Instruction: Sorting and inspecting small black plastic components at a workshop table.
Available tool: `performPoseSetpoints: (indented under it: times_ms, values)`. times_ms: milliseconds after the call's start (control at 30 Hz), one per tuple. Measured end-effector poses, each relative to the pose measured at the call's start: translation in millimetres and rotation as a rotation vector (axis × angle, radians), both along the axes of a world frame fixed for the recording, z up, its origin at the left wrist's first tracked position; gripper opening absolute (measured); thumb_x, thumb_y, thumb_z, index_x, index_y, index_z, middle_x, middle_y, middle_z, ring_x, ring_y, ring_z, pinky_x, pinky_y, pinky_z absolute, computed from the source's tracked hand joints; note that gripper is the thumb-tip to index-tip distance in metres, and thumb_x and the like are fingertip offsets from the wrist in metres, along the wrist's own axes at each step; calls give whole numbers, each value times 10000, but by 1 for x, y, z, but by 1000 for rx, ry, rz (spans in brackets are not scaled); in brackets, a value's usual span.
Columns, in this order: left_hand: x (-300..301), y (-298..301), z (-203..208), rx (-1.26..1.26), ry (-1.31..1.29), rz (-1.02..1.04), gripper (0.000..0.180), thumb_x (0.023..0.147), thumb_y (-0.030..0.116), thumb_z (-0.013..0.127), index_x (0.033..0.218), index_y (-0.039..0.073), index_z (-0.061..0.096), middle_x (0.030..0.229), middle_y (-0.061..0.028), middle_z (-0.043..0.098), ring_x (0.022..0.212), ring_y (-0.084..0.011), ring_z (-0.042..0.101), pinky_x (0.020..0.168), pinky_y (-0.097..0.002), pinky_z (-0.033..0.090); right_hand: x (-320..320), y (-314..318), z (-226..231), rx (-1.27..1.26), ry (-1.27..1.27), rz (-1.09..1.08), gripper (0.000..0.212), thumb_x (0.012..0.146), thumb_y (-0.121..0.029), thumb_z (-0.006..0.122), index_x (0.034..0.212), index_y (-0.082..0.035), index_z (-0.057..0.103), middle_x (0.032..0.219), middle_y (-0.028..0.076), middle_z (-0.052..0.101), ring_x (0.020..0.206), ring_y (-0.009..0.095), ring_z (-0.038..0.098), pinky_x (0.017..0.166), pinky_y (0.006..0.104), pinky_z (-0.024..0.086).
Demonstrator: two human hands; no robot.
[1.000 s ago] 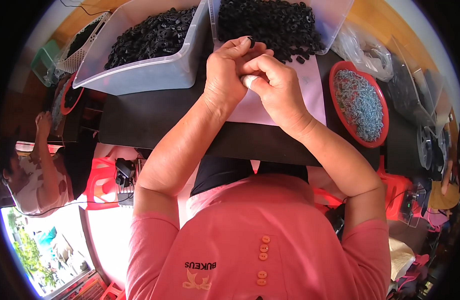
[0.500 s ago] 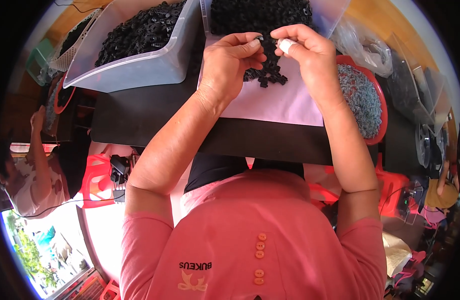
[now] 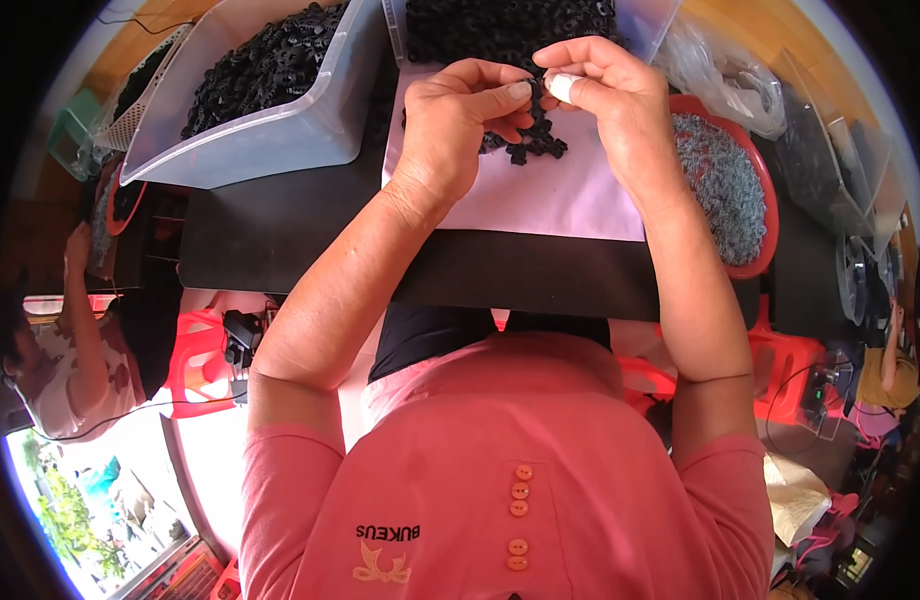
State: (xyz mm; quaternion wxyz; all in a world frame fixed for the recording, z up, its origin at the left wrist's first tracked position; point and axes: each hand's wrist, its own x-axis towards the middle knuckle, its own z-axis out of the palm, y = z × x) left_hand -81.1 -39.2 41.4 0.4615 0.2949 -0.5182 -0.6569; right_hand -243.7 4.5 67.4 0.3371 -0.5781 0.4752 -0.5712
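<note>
My left hand (image 3: 458, 120) is closed in a pinch, thumb against forefinger, on a small black plastic part mostly hidden by the fingertips. Just beside it, my right hand (image 3: 620, 110) pinches too, with white tape wrapped round the thumb; whatever lies between its fingers is too small to make out. The fingertips of both hands nearly meet. Under them, a loose heap of small black plastic parts (image 3: 542, 147) lies on a pale pink sheet (image 3: 540, 205).
A translucent bin (image 3: 290, 140) of black parts stands left, another bin (image 3: 650, 30) behind my hands. Right of the sheet, a red bowl (image 3: 767, 200) holds small grey-blue pieces (image 3: 720, 190). Clear plastic bags (image 3: 730, 90) lie beyond. A co-worker (image 3: 75, 360) sits far left; another person (image 3: 890, 370) is far right.
My hands have drawn slightly closer together, and the right thumb has come nearer the left fingertips. The view has shifted a little; the bins and bowl stay put.
</note>
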Motion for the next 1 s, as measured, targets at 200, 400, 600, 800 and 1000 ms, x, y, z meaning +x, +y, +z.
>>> performPoseSetpoints:
  times_ms: [200,400,600,800,1000]
  values:
    - [1,-2,-2,3,21,-32,168,912,53,638,1018,-77,649,865,-121,678,728,-179,651,664,-289,533,0,-1,-2,-32,41,-3,214,818,10,601,1017,3,680,834,39,661,754,97,609,715,233,492]
    - [1,3,-1,-8,-37,-10,149,901,24,627,1006,-81,649,831,-106,668,721,-168,649,647,-289,536,2,-1,-7,-39,138,-37,196,817,25,601,990,-26,677,810,24,661,740,88,608,670,231,488]
    - [0,8,-1,-74,-53,57,142,882,23,644,991,-67,661,821,-98,666,716,-163,646,644,-280,528,8,-1,-13,-226,265,-110,185,824,30,594,982,-30,667,758,53,669,696,99,620,643,242,497]
    - [-1,9,0,-96,-99,83,157,874,36,651,993,-66,661,821,-93,668,715,-152,642,642,-272,515,10,-1,-18,-301,336,-183,206,802,64,577,967,-19,669,752,95,686,671,138,650,620,264,509]
    - [-3,11,1,-111,-132,85,149,871,27,644,994,-57,661,808,-86,669,706,-135,636,633,-260,510,10,-1,-16,-338,333,-186,234,792,81,559,967,-23,675,749,95,690,662,147,655,607,269,510]
